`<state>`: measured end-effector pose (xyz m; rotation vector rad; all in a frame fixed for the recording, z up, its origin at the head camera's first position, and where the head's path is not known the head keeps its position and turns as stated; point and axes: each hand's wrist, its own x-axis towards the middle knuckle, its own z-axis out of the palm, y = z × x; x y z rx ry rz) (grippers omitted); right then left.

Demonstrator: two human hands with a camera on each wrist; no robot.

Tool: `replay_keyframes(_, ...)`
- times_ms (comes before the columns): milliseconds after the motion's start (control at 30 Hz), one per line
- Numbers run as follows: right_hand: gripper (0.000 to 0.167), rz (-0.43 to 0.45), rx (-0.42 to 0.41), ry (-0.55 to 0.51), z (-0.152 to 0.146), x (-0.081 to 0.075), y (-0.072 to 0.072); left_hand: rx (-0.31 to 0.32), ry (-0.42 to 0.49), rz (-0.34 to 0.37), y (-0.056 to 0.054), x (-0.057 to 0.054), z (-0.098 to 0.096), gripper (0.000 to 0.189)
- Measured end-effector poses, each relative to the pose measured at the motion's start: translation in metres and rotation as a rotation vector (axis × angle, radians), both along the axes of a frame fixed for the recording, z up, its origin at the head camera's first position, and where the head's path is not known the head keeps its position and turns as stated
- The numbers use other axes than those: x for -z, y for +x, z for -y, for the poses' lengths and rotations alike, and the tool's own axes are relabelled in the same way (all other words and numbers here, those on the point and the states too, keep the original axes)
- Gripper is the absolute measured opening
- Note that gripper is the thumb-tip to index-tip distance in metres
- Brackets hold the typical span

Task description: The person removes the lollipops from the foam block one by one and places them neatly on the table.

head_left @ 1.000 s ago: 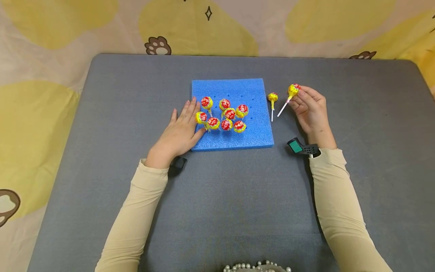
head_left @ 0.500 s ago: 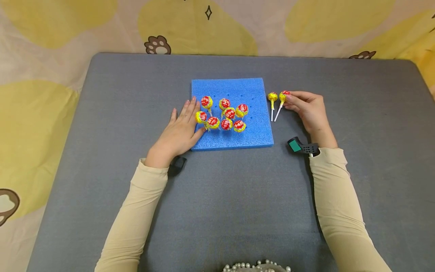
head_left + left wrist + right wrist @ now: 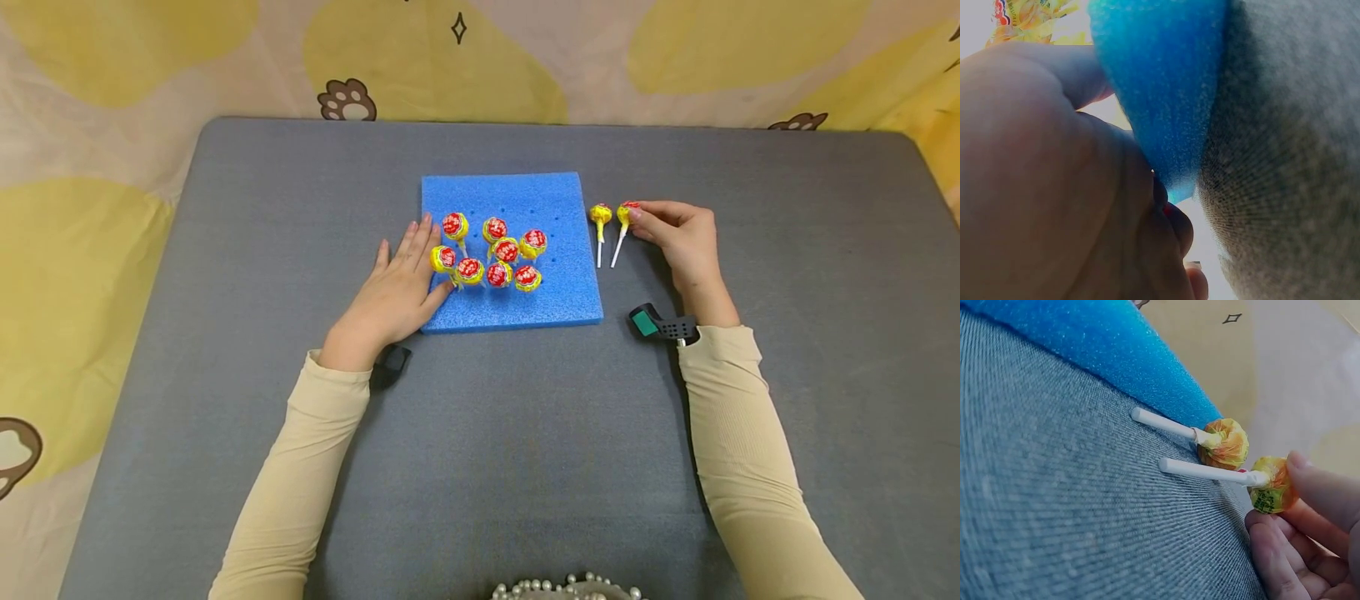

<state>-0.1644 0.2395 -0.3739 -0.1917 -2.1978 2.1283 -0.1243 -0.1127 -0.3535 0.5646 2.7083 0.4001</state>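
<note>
In the head view a blue foam block [image 3: 558, 300] lies on the table, with several yellow-and-red wrapped lollipops [image 3: 507, 249] stuck upright in its left and middle part. My left hand [image 3: 393, 292] rests along the block's left edge, fingers straight and thumb touching its top. To the right of the block, my right hand [image 3: 686, 246] pinches a lollipop [image 3: 1272, 490] by its wrapped head, between thumb and fingers. Its white stick points toward the front of the table. Beside it, apart from my fingers, another lollipop [image 3: 601, 215] lies on the table next to the foam.
A grey cloth-covered table [image 3: 495, 450] spreads around the block. Behind it hangs a yellow and cream patterned curtain [image 3: 450, 67]. Small holes show in the foam's upper right part. A black strap with a green patch [image 3: 652, 322] sits at my right wrist.
My right hand has moved left and brought its lollipop down beside the one lying by the block. The left hand and the upright lollipops have stayed put.
</note>
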Motion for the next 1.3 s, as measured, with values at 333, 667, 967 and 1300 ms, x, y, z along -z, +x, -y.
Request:
replay_keyframes(333, 0.030, 0.023, 0.028, 0.198, 0.0027, -0.0018, -0.0038, -0.008, -0.004, -0.004, -0.0014, -0.0025, 0.0009, 0.073)
replay_keyframes(667, 0.033, 0.023, 0.063, 0.404, 0.0043, -0.0028, -0.0040, -0.004, -0.004, -0.007, -0.0023, -0.0044, 0.0012, 0.073)
replay_keyframes(967, 0.036, 0.023, 0.111, 0.369, 0.0032, 0.0000, 0.0036, 0.004, 0.006, -0.001, 0.0013, 0.0004, 0.0010, 0.074)
replay_keyframes(1300, 0.035, -0.021, 0.164, 0.186, 0.0015, 0.0036, 0.0013, 0.009, 0.015, -0.005, -0.0004, 0.0016, 0.0014, 0.075)
